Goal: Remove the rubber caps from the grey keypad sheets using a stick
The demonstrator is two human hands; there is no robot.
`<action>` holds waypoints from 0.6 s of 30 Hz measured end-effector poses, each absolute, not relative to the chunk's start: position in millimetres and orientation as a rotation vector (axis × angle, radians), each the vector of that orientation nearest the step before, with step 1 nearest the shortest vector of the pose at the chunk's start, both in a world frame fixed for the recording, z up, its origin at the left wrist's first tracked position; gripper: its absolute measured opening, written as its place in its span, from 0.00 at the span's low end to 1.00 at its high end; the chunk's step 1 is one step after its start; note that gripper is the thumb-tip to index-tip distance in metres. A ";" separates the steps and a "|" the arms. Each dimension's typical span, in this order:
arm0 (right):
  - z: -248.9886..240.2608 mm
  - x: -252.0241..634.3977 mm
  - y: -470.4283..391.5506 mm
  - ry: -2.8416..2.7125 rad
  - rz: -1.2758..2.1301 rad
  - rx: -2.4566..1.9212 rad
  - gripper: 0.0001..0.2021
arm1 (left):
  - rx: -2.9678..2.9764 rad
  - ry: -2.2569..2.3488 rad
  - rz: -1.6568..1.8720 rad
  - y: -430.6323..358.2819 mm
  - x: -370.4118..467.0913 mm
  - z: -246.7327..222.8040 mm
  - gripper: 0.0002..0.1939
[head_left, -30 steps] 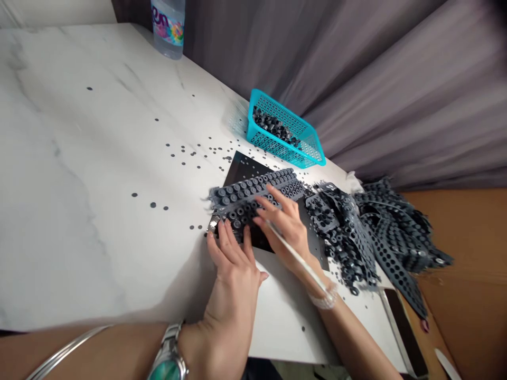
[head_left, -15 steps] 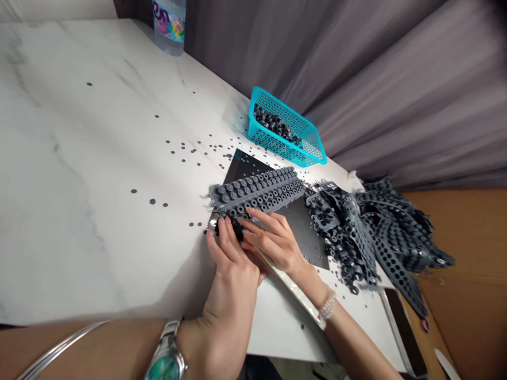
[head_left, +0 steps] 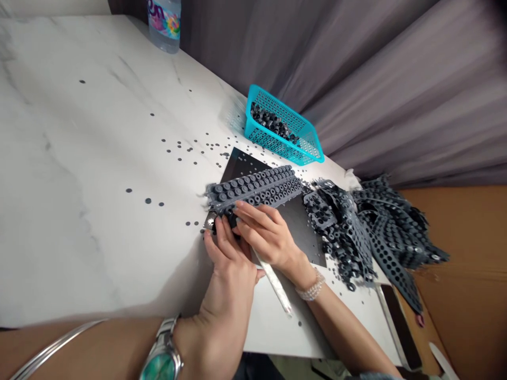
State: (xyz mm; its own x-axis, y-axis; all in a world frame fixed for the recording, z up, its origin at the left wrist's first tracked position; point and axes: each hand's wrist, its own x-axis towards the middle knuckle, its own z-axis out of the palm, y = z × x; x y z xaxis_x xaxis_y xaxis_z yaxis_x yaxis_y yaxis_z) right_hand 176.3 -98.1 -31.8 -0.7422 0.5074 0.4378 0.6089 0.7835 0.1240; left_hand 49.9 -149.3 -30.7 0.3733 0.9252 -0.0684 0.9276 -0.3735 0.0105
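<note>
A grey moulded rubber strip point(head_left: 253, 184) with rows of round studs lies slanted across a black board point(head_left: 303, 232). At its lower left edge my left hand point(head_left: 229, 264) is closed, fingertips pressed on small black parts beside a shiny round piece point(head_left: 210, 220). My right hand point(head_left: 269, 235) touches the strip's near edge with its fingertips. A white stick-like tool point(head_left: 275, 285) is held in my right hand and points down toward the table's front edge. The tool's upper end is hidden beneath the fingers.
A turquoise basket point(head_left: 283, 124) of small black rings stands behind the board. Perforated grey sheets point(head_left: 392, 227) and loose rings point(head_left: 346, 258) are heaped at the right, near a phone-like object point(head_left: 400, 327). A bottle point(head_left: 164, 26) stands at the back; small black discs are scattered on the table point(head_left: 99, 148).
My right hand has moved slightly left and up along the strip. The white tool has swung to a steeper angle, away from my wrist. The whole view has shifted slightly.
</note>
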 end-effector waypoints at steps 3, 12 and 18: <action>-35.9 184.1 -90.4 -2.305 -0.396 -1.085 0.06 | 2.601 1.737 -0.199 -149.3 51.4 -29.2 0.41; -30.5 229.6 -81.3 -1.676 -0.271 -1.665 0.07 | 2.725 1.652 -0.230 -144.8 44.9 -27.7 0.42; -23.1 243.4 -81.4 -1.456 -0.149 -1.679 0.10 | 2.796 1.502 0.021 -116.3 36.8 6.7 0.24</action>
